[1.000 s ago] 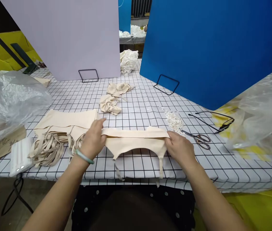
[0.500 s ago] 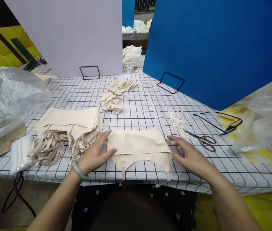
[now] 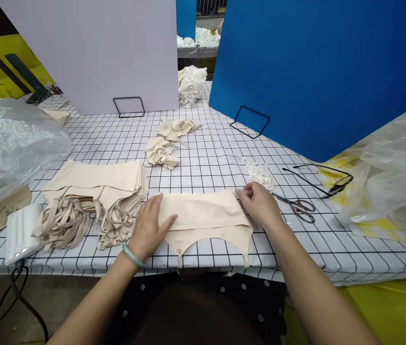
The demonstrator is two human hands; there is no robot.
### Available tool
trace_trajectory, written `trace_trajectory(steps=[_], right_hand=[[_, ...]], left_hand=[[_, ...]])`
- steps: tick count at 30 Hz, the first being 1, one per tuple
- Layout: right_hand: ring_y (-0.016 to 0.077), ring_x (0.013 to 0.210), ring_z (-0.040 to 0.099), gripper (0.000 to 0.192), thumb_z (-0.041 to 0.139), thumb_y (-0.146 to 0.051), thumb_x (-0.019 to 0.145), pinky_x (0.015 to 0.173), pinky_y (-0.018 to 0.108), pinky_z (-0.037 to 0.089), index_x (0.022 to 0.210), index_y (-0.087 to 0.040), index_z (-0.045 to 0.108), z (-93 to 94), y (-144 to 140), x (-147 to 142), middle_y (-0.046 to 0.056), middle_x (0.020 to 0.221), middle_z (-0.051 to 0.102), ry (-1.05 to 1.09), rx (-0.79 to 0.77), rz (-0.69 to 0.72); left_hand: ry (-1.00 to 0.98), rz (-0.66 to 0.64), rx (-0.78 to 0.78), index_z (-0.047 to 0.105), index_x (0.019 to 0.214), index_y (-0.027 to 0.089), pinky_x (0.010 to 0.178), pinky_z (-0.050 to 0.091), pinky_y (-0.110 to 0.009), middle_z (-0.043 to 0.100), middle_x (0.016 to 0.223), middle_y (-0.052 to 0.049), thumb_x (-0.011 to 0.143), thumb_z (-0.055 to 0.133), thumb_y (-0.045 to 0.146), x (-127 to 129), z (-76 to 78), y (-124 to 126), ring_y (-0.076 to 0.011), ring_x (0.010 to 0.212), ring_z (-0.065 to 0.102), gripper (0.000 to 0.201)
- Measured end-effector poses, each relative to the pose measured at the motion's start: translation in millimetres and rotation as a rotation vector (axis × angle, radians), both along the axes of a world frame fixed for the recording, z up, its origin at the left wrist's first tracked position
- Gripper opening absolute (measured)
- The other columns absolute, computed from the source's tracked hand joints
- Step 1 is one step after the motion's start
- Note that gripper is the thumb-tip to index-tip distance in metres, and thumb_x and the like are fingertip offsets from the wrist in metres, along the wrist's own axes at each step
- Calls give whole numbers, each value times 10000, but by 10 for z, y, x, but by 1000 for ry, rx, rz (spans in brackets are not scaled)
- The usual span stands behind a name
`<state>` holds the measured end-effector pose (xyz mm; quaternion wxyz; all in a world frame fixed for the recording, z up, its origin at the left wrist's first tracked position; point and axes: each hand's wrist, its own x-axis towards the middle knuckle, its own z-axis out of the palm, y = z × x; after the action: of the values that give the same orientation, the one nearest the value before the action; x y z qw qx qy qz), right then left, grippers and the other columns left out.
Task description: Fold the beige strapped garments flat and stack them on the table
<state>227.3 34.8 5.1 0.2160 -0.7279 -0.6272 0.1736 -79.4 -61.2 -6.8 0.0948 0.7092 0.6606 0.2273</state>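
1. Lying near the front edge of the white, black-gridded tabletop (image 3: 210, 167) is a flat cream cloth garment (image 3: 201, 213).
2. Gridded tabletop shows between its far edge and crumpled cream cloth pieces (image 3: 162, 152).
3. The left hand (image 3: 149, 223), open, lies along its left side; the right hand (image 3: 258, 201), fingers bent, is at its far right corner, pinching or not, unclear.
4. Faintly wrinkled, its near edge is scalloped.

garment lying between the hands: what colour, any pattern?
The garment is plain pale cream, no pattern visible; best in the head view.
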Motion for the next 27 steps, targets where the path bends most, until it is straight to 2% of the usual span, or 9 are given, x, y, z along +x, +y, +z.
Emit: trace_trajectory(steps=[3, 6, 8, 10, 13, 16, 19, 21, 27], right_hand=[[206, 756, 558, 219, 584, -437, 768, 610, 308, 365, 740, -222, 559, 29, 2, -56, 50, 856, 637, 25, -110, 122], [176, 697, 548, 177, 548, -396, 809, 636, 301, 400, 769, -225, 567, 57, -11, -71, 20, 762, 624, 245, -60, 147], [174, 695, 542, 215, 522, -434, 844, 666, 311, 411, 823, -224, 567, 50, -18, -56, 23, 774, 626, 284, 83, 47], [188, 715, 535, 257, 531, -475, 842, 689, 329, 404, 802, -223, 562, 23, -17, -57, 33, 780, 623, 193, 115, 4], [215, 769, 533, 246, 594, -458, 787, 712, 346, 391, 714, -226, 561, -23, 10, -116, 37, 774, 615, 59, -1, 124], [204, 773, 538, 176, 543, -378, 811, 733, 341, 402, 726, -226, 567, -63, 57, -152, 35, 802, 625, 137, 52, 164], [200, 770, 538, 161, 507, -363, 829, 754, 350, 412, 839, -218, 577, -123, 93, -87, 52, 875, 635, 160, 201, 65], [209, 797, 545, 197, 515, -381, 833, 766, 359, 412, 906, -210, 577, -170, 94, -28, 69, 920, 635, 126, 232, 56], [257, 888, 547, 259, 512, -460, 858, 831, 422, 370, 764, -225, 567, -214, 85, -45, 55, 868, 627, -93, 78, 83]], left_hand=[[-11, 131, -84, 531, 1262, 137, 949, 473, -489, 638, 1039, -121, 880, 584, 283, -8, 74, 316, -298, 1052, 595, 412], [-111, 90, -98, 565, 1110, 170, 838, 506, -396, 587, 838, -32, 804, 529, 105, 20, 163, 506, -220, 859, 603, 315], [-176, 51, 43, 533, 1183, 180, 874, 502, -388, 585, 958, -53, 794, 517, 90, 25, 181, 520, -213, 937, 590, 400], [-201, 64, 140, 450, 1333, 189, 951, 483, -431, 555, 1139, -97, 808, 560, 146, 12, 147, 487, -242, 1082, 557, 538], [-188, 85, 75, 309, 1478, 204, 1040, 437, -509, 504, 1269, -132, 815, 623, 250, -14, 41, 434, -297, 1231, 496, 736], [-108, 59, 49, 255, 1518, 212, 1125, 346, -567, 425, 1420, -160, 808, 646, 280, -4, -40, 375, -343, 1372, 382, 814], [-51, 36, 62, 230, 1531, 227, 1144, 314, -584, 335, 1533, -171, 851, 619, 298, 42, -70, 279, -354, 1445, 297, 786], [-39, 35, 54, 231, 1532, 231, 1140, 316, -593, 341, 1543, -172, 890, 592, 338, 63, -81, 228, -353, 1448, 300, 744], [-77, 80, 159, 341, 1469, 143, 1121, 366, -547, 510, 1379, -197, 965, 473, 359, 13, -54, 335, -318, 1330, 454, 564]])
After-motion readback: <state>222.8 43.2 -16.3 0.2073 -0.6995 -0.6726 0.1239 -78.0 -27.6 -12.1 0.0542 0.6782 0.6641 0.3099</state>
